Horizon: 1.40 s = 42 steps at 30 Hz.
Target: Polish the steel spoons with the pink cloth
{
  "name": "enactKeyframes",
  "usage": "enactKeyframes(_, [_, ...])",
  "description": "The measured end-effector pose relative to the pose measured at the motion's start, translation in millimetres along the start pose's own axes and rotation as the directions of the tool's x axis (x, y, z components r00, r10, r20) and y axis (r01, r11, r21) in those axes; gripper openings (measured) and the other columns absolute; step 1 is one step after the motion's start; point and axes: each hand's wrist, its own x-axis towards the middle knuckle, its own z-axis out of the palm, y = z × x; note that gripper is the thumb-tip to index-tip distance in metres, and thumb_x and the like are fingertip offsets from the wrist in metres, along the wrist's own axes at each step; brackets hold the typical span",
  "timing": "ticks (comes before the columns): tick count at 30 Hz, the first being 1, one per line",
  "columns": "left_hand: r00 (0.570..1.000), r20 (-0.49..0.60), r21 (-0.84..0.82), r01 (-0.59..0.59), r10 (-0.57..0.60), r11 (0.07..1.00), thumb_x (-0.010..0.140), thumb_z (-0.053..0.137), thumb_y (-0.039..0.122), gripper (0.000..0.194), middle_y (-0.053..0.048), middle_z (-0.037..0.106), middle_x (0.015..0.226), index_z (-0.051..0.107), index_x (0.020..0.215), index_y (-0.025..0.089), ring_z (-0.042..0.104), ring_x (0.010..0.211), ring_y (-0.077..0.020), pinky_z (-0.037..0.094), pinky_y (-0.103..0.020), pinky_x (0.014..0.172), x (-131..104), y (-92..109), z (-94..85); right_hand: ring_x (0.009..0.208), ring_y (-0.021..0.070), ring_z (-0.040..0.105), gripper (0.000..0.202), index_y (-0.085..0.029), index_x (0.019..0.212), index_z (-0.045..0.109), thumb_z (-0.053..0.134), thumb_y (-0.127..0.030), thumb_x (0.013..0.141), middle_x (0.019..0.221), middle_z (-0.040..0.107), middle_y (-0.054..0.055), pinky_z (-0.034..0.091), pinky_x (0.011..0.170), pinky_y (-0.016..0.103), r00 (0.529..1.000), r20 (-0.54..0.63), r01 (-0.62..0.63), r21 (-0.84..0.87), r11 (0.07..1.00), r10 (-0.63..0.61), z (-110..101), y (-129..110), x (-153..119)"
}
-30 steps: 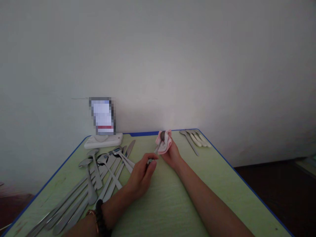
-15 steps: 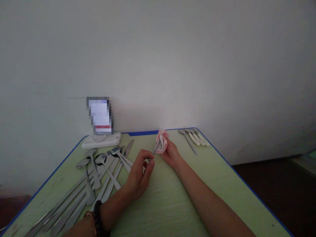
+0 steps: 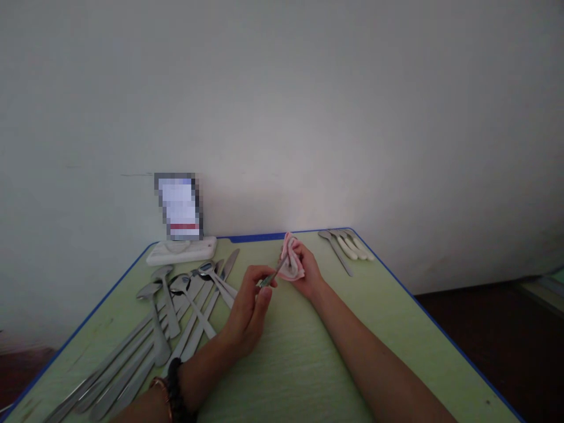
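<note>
Near the middle of the green table, my left hand (image 3: 253, 308) pinches the near end of a slim metal utensil (image 3: 270, 278). The utensil's far end runs into a folded pink and white cloth (image 3: 291, 261), which hides its shape. My right hand (image 3: 309, 271) is closed around the cloth from the right side. Left of my left hand lies a loose pile of metal spoons (image 3: 194, 305) and knives (image 3: 231, 264). Several spoons, some with cream handles (image 3: 348, 247), lie side by side at the back right of the table.
A blurred phone-like screen (image 3: 180, 205) stands upright on a white base (image 3: 180, 251) at the back left. The table's blue edge (image 3: 259, 238) runs close to the pale wall (image 3: 308, 117).
The cloth has opened out a little and dips lower on the right. In my left hand the utensil has turned slightly, and my right hand has shifted a bit to the right.
</note>
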Motion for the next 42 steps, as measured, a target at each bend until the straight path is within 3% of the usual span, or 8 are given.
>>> enactKeyframes(7, [0.998, 0.044, -0.085, 0.045, -0.042, 0.995, 0.095, 0.028, 0.040, 0.028, -0.004, 0.047, 0.093, 0.034, 0.116, 0.023, 0.046, 0.079, -0.0156, 0.038, -0.028, 0.066, -4, -6, 1.1, 0.046, 0.0110, 0.048, 0.009, -0.020, 0.062, 0.048, 0.046, -0.012, 0.060, 0.052, 0.054, -0.006, 0.040, 0.050, 0.023, 0.999, 0.035, 0.006, -0.011, 1.000, -0.005, 2, 1, -2])
enactKeyframes(14, [0.995, -0.016, 0.076, 0.101, -0.100, 0.992, 0.095, 0.030, 0.033, 0.022, -0.001, 0.048, 0.086, 0.047, 0.097, 0.020, 0.047, 0.071, -0.0127, 0.040, -0.026, 0.066, 3, 3, -0.3, 0.043, 0.0105, 0.048, 0.007, -0.018, 0.063, 0.053, 0.049, -0.015, 0.068, 0.046, 0.054, -0.005, 0.039, 0.047, 0.022, 0.999, -0.031, 0.012, 0.024, 1.000, -0.012, 5, 0, -2])
enactKeyframes(19, [0.990, 0.100, 0.176, 0.079, -0.098, 0.981, 0.090, 0.038, 0.025, 0.012, -0.004, 0.050, 0.095, 0.047, 0.096, 0.020, 0.051, 0.080, -0.0142, 0.043, -0.026, 0.068, 7, 6, 1.0, 0.044, 0.0102, 0.050, 0.010, -0.017, 0.063, 0.053, 0.053, -0.020, 0.072, 0.047, 0.056, -0.003, 0.041, 0.047, 0.022, 0.995, -0.105, 0.001, 0.035, 0.999, 0.002, 4, 2, 0])
enactKeyframes(23, [0.973, 0.173, 0.287, 0.098, -0.152, 0.953, 0.085, 0.043, 0.019, 0.014, -0.005, 0.050, 0.101, 0.047, 0.098, 0.020, 0.049, 0.065, -0.0109, 0.043, -0.026, 0.061, 6, -2, 3.0, 0.044, 0.0097, 0.050, 0.010, -0.017, 0.064, 0.054, 0.057, -0.021, 0.072, 0.048, 0.056, -0.003, 0.040, 0.046, 0.021, 0.994, -0.111, 0.020, 0.043, 0.999, -0.015, 3, 3, 2])
enactKeyframes(26, [0.955, 0.233, 0.355, 0.093, -0.185, 0.930, 0.082, 0.042, 0.014, 0.016, -0.005, 0.050, 0.099, 0.047, 0.096, 0.019, 0.049, 0.066, -0.0121, 0.043, -0.027, 0.062, 7, -5, 4.5, 0.044, 0.0097, 0.050, 0.010, -0.017, 0.063, 0.054, 0.057, -0.021, 0.072, 0.049, 0.057, -0.004, 0.042, 0.047, 0.022, 0.995, -0.093, 0.023, 0.039, 0.999, -0.019, 3, 4, 2])
enactKeyframes(30, [0.930, 0.329, 0.416, 0.013, -0.163, 0.909, 0.080, 0.044, 0.013, 0.015, -0.006, 0.052, 0.094, 0.049, 0.093, 0.019, 0.052, 0.084, -0.0177, 0.044, -0.032, 0.076, 8, -4, 5.5, 0.044, 0.0095, 0.050, 0.009, -0.017, 0.065, 0.055, 0.055, -0.019, 0.073, 0.050, 0.056, -0.003, 0.043, 0.048, 0.021, 0.995, -0.096, 0.024, 0.067, 0.997, -0.017, 3, 4, 2])
enactKeyframes(36, [0.879, 0.458, 0.514, -0.140, -0.133, 0.846, 0.082, 0.048, 0.019, 0.013, -0.005, 0.060, 0.085, 0.059, 0.090, 0.020, 0.052, 0.081, -0.0204, 0.041, -0.035, 0.076, 7, -2, 6.3, 0.043, 0.0102, 0.050, 0.013, -0.017, 0.062, 0.056, 0.053, -0.018, 0.074, 0.048, 0.057, -0.002, 0.045, 0.048, 0.022, 0.997, -0.082, 0.022, 0.059, 0.998, -0.017, 4, 3, 0])
enactKeyframes(42, [0.897, 0.412, 0.506, -0.079, -0.160, 0.859, 0.083, 0.042, 0.016, 0.026, -0.006, 0.061, 0.088, 0.056, 0.105, 0.020, 0.053, 0.081, -0.0203, 0.040, -0.035, 0.078, 5, -4, 5.0, 0.046, 0.0103, 0.051, 0.010, -0.017, 0.064, 0.057, 0.055, -0.016, 0.074, 0.051, 0.058, -0.002, 0.044, 0.048, 0.022, 0.995, -0.097, 0.038, 0.085, 0.996, -0.029, 3, 4, 3])
